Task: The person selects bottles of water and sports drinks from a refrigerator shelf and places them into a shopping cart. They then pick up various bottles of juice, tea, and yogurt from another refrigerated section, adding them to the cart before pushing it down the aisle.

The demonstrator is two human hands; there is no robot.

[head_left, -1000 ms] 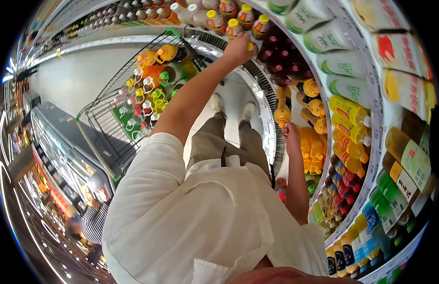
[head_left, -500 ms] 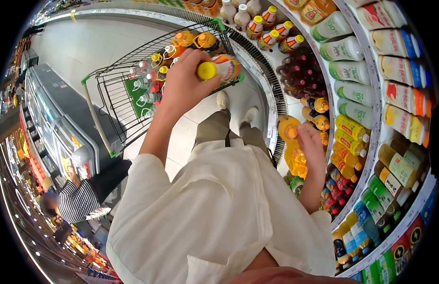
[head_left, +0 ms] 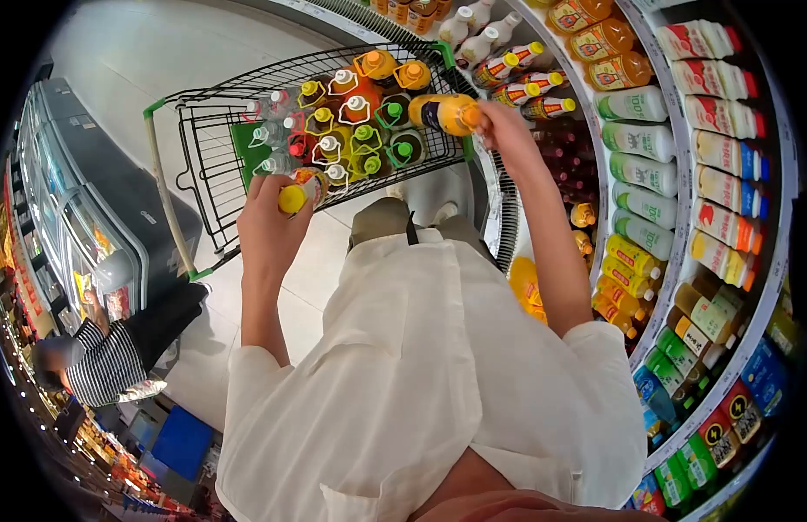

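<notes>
My left hand [head_left: 271, 219] grips a yellow-capped bottle [head_left: 310, 185] at the near side of the shopping cart [head_left: 214, 228]. Wrapped round the neck end of an orange bottle [head_left: 447, 113] with a dark label, my right hand [head_left: 505, 137] is at the cart's right end. The orange bottle lies tilted sideways above the basket. Several upright bottles [head_left: 356, 106] with looped handles and white, yellow, green or orange caps stand in the cart.
Curved shelves on the right hold white bottles [head_left: 644, 170], yellow-capped bottles [head_left: 512, 93] and orange bottles [head_left: 525, 283]. A grey freezer [head_left: 116, 187] is at left, with a person in a striped top [head_left: 103, 364] beside it.
My left hand has brought the yellow-capped bottle from the shelf to the cart's near side. My right hand has moved up and left from the shelf to the cart with the orange bottle.
</notes>
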